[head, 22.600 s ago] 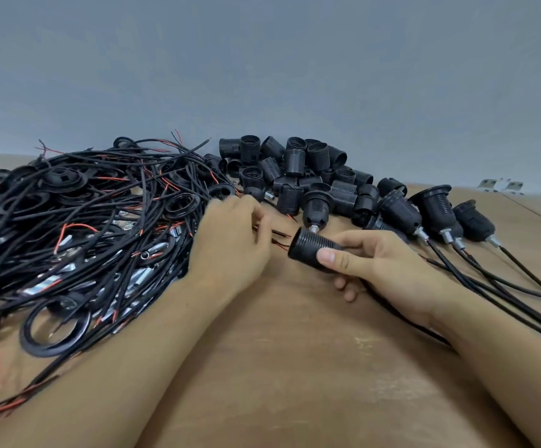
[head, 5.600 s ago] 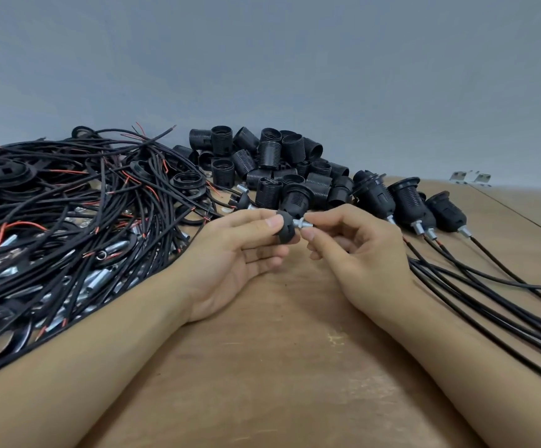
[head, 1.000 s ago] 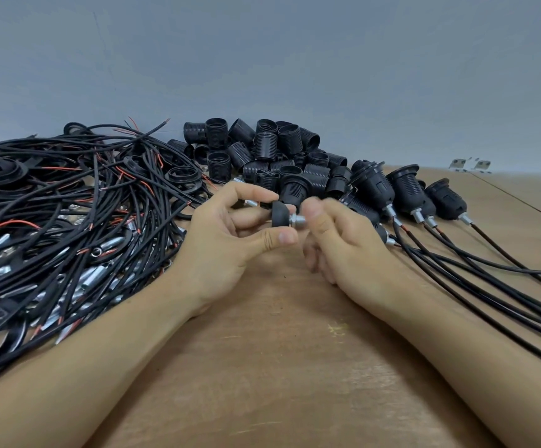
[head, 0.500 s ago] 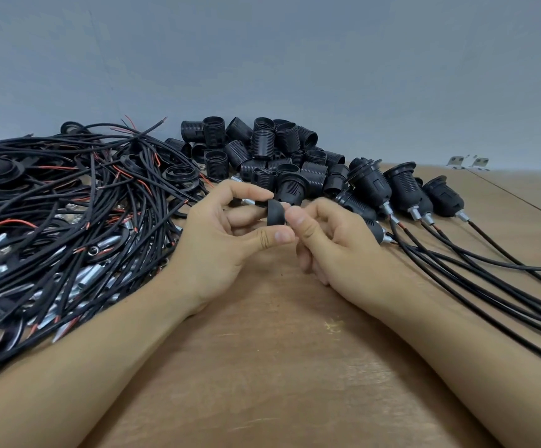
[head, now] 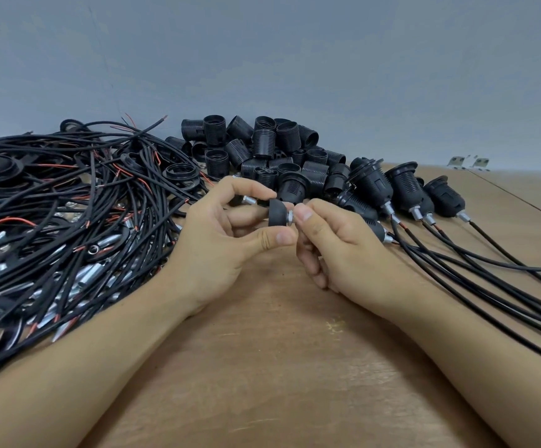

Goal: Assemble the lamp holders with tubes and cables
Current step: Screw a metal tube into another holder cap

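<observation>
Black plastic sits between my fingertips: a small domed lamp-holder cap (head: 277, 212), pinched by my left hand (head: 227, 240) with the thumb under it and the forefinger arched over the top. My right hand (head: 337, 244) meets it from the other side, thumb and forefinger nipping the silver threaded tube end (head: 290, 217) that pokes from the cap's centre. How far the tube goes in I cannot tell; my fingers cover it, and the remaining right fingers curl under, out of sight. Both forearms angle in from the lower corners above the wooden table (head: 262, 367). Behind lies a heap of ribbed black sleeves (head: 262, 147), to my left a tangle of black cables (head: 68, 205) cut off by the edge, and to my right finished holders (head: 404, 189) trailing wires.
</observation>
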{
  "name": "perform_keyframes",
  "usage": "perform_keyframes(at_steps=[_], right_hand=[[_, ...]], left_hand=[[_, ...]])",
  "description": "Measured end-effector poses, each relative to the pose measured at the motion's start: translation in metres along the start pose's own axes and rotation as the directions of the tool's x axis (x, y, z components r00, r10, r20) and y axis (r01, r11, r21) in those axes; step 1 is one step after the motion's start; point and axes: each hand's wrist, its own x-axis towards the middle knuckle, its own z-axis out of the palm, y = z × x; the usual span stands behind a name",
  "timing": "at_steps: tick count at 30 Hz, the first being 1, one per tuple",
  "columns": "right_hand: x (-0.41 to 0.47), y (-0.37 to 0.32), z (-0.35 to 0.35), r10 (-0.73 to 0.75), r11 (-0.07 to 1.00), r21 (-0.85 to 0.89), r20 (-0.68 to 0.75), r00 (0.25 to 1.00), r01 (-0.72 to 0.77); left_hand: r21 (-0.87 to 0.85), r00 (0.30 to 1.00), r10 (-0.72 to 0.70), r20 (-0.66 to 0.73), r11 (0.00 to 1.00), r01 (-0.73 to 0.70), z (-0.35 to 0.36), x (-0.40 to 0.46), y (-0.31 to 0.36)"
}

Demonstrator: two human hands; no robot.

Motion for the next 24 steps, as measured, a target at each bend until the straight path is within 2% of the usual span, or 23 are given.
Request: perform_keyframes(at_steps=[5,8,12,15,21,24], right_hand=[[0.0007,0.0004,0.0,0.069,0.987,0.139,0.079,0.995,-0.079],[0.0017,0.0031,-0.0001,0.129,0.978,0.152,0.077,0.989,-0.14],[0.0014,0.0027,0.0001,0.09,0.99,0.103,0.031,0.995,-0.093],[0.0004,0.0008,0.0014,0.079,0.985,0.152,0.021,0.997,-0.081],[0.0011,-0.0029,-0.0005,0.266,0.888,0.347,0.147,0.953,-0.301],[0.0021,-0.0008,-0.0017,0.229,0.925,0.29,0.085,0.97,-0.244]], left_hand=[[0.112,0.995,0.092,0.039,0.989,-0.096,0.0014,-0.0014,0.0019],[0.125,0.996,0.091,0.023,0.988,-0.093,0.0025,-0.0013,-0.0013],[0.119,0.997,0.074,0.007,0.99,-0.075,0.0024,-0.0001,-0.0023],[0.137,0.996,0.093,0.012,0.986,-0.094,0.0023,-0.001,-0.0018],[0.217,0.984,0.179,0.027,0.959,-0.18,0.0037,-0.0038,-0.0028],[0.22,0.982,0.189,0.003,0.958,-0.185,0.0046,-0.0029,-0.003]])
